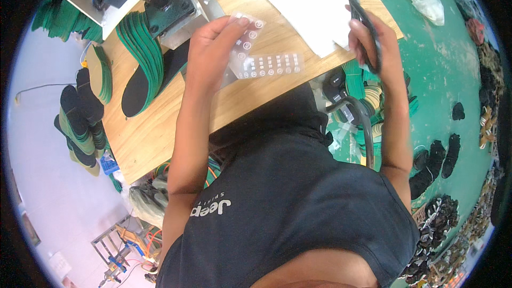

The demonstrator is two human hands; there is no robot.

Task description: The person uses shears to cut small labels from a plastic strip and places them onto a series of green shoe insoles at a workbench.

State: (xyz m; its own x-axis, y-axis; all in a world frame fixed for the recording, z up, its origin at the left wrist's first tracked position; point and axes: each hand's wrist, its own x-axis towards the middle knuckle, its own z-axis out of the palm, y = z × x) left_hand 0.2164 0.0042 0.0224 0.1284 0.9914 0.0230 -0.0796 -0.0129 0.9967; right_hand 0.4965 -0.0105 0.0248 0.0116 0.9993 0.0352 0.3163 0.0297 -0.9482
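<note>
My left hand [209,48] is over the wooden table [245,104], its thumb and fingers pinching a clear sheet of white printed labels [272,65]. The sheet has an L shape: one arm runs up under the thumb, the other reaches right toward the table's near edge. Farther right, my right hand [388,48] is raised near the table's right corner, its fingers wrapped through the handles of dark scissors [368,26]. The scissors' blades point up and away, apart from the label sheet. Between the hands, a white sheet [306,8] lies on the table.
A stack of green and black insoles [146,58] lies left of my left hand, beside a machine [170,8] with a dark metal block. More insoles [80,117] hang past the left edge. Below the table's right side are bundled insoles [368,96] and a curved metal tube [364,120].
</note>
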